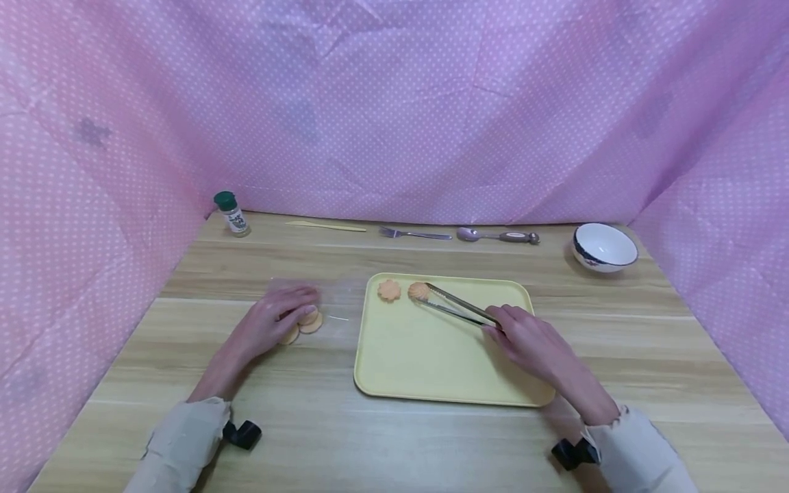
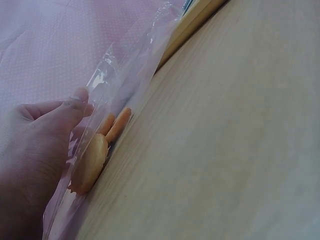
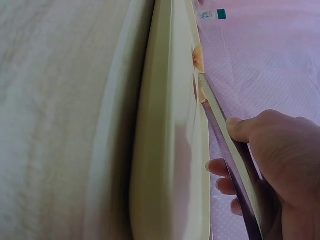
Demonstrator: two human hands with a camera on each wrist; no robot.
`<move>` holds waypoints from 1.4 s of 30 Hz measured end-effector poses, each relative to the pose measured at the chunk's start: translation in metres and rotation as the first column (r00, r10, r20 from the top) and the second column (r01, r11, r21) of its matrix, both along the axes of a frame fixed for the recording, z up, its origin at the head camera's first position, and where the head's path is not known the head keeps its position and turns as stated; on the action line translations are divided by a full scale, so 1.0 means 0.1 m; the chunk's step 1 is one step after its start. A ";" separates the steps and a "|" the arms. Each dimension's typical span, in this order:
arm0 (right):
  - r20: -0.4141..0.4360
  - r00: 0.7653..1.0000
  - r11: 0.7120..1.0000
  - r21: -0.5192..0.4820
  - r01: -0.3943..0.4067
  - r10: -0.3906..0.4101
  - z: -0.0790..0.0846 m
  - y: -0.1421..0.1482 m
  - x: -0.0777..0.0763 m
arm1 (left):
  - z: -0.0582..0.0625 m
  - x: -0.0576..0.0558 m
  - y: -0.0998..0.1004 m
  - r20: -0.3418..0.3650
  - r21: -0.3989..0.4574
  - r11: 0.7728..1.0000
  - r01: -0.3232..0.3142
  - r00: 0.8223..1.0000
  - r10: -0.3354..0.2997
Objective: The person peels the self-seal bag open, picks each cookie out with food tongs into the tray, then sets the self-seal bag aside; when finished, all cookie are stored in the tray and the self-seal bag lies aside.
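Observation:
My left hand [image 1: 271,323] pinches the edge of a clear plastic bag [image 2: 117,75] lying on the table, left of the tray. Several round cookies [image 2: 91,165] are inside the bag, partly hidden by the hand in the head view. My right hand [image 1: 533,340] holds metal tongs [image 1: 462,302], their tips at either side of a swirled cookie [image 1: 418,291] near the yellow tray's [image 1: 419,363] back edge. Whether that cookie touches the tray, I cannot tell. A flower-shaped cookie [image 1: 389,290] lies just left of it on the tray.
Along the back of the table stand a green-capped shaker [image 1: 233,216], a thin pale stick-like utensil [image 1: 327,226], a fork [image 1: 416,234], a spoon [image 1: 496,236] and a white bowl [image 1: 605,245]. Pink dotted cloth [image 1: 394,123] hangs behind and at both sides.

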State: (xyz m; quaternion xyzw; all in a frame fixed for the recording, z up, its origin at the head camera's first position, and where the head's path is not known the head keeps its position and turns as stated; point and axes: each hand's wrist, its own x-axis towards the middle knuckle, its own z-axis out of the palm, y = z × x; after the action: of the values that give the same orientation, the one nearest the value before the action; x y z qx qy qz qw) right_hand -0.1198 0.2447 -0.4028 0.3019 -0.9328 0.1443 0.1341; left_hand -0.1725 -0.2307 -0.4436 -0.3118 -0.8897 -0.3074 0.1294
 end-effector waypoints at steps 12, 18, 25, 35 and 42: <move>0.015 1.000 1.000 0.009 0.015 -0.015 0.00 -0.01 -0.01 | 0.01 -0.01 0.00 -0.024 0.014 1.000 0.026 0.999 -0.025; 0.007 1.000 1.000 0.002 0.005 -0.005 -0.01 0.00 -0.01 | 0.02 0.00 0.01 0.000 0.010 1.000 0.013 1.000 -0.013; 0.024 1.000 1.000 -0.001 0.005 -0.005 -0.01 0.01 0.00 | 0.01 0.01 0.01 0.002 0.004 1.000 0.003 1.000 -0.003; -0.021 1.000 0.999 -0.029 -0.022 0.022 0.00 -0.02 -0.01 | -0.01 0.02 0.00 0.000 0.013 1.000 -0.001 1.000 0.001; -0.066 0.994 0.995 -0.034 -0.095 0.092 0.00 -0.14 -0.02 | -0.01 0.01 0.00 -0.003 0.012 1.000 0.000 1.000 0.000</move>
State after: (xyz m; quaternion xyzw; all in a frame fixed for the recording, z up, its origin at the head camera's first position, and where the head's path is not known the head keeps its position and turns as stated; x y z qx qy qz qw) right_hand -0.1217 0.2311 -0.4025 0.3472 -0.9099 0.1581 0.1627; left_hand -0.1712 -0.2309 -0.4441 -0.3113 -0.8877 -0.3122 0.1328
